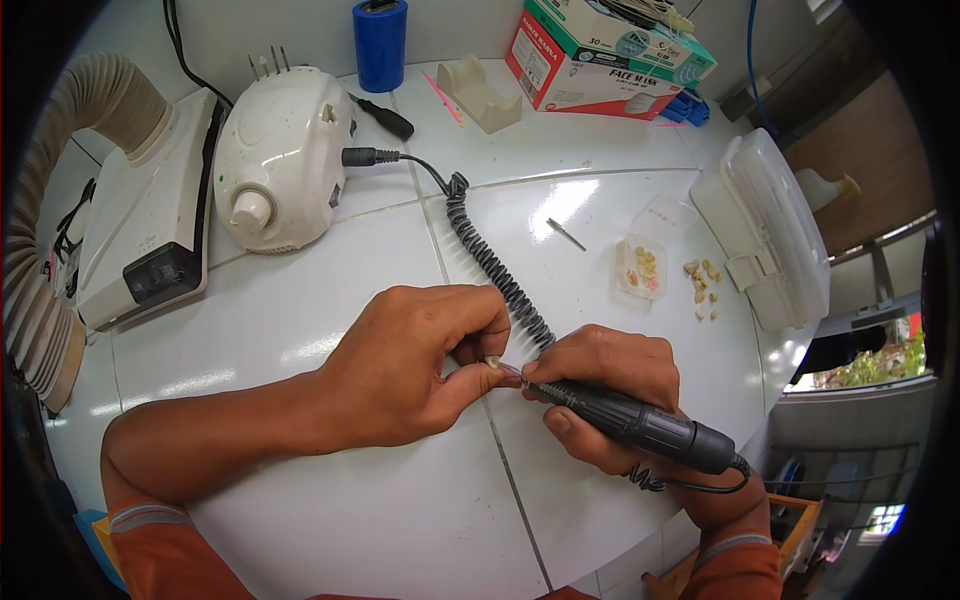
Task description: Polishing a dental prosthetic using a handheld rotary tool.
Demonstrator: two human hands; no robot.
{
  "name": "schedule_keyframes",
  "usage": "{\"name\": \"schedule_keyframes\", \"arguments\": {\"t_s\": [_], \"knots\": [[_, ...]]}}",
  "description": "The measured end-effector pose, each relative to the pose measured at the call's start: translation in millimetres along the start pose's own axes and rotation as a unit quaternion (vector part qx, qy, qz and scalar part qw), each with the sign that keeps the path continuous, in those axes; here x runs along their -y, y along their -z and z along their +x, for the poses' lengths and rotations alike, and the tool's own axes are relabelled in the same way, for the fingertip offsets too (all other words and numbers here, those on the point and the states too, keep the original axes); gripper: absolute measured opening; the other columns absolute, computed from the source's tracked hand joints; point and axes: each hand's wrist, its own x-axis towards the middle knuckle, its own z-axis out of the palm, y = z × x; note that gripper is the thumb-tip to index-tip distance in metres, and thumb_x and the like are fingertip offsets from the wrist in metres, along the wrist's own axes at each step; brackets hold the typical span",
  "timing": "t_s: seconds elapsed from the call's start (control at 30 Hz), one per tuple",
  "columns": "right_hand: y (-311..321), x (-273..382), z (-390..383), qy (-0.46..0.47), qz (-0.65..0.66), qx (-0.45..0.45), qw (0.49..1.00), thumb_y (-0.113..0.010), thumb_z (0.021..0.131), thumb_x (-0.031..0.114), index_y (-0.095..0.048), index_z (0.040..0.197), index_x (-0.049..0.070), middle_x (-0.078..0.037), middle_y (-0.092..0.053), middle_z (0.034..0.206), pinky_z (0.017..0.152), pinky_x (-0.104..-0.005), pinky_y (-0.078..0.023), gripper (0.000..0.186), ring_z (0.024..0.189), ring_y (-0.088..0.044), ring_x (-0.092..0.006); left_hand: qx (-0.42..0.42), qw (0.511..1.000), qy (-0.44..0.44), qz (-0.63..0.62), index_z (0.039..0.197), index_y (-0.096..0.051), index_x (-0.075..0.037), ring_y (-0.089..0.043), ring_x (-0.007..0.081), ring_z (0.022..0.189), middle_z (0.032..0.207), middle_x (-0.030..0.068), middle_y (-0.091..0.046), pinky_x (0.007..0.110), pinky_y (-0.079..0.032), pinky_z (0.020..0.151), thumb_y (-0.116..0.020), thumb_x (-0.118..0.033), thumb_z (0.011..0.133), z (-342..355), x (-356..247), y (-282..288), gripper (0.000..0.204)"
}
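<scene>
My left hand (410, 365) is closed, pinching a small cream tooth-shaped piece (491, 361) between thumb and fingertips; most of the piece is hidden. In my right hand (625, 375) is a black rotary handpiece (650, 422), gripped like a pen. The handpiece's thin metal tip points left and meets or nearly meets the piece; I cannot tell if they touch. A coiled black cord (495, 265) runs beyond my hands to the white motor control box (275, 165). To the right, similar pieces (702, 285) lie loose beside a small clear box (622, 265) holding more of them.
A white machine (150, 215) with a ribbed hose (40, 235) stands at the left. At the back are a blue cylinder (380, 45), a cream holder (480, 95) and mask boxes (600, 70). A metal bur (566, 234) lies mid-table; a lidded plastic container (765, 230) sits right.
</scene>
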Motion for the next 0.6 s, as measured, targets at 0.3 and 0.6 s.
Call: {"name": "schedule_keyframes", "arguments": {"t_s": [0.3,0.6], "knots": [[3.5,4.1,-1.0,-0.033,-0.009,0.018,0.999,-0.077,0.078,0.010,-0.077,0.109,0.000,-0.014,-0.082,0.093,0.083,-0.0378,-0.066,0.032,0.087,-0.080,-0.0281,-0.001,1.000,-0.003,0.001,0.094,-0.065,-0.001,-0.070,0.0184,0.073,0.084,0.0087,-0.070,0.032,-0.056,0.068,-0.085,-0.003,0.087,0.0,0.6,-1.0,0.021],[1.4,1.6,-1.1,-0.018,-0.011,0.013,1.000,-0.076,0.077,0.010,-0.077,0.108,-0.001,-0.014,-0.081,0.092,0.081,-0.0379,-0.066,0.033,0.084,-0.080,-0.0285,-0.005,1.000,0.001,-0.007,0.094,-0.065,-0.001,-0.070,0.0184,0.073,0.083,0.0089,-0.070,0.032,-0.056,0.068,-0.087,-0.003,0.087,-0.5,2.1,-2.0,0.023]]}}
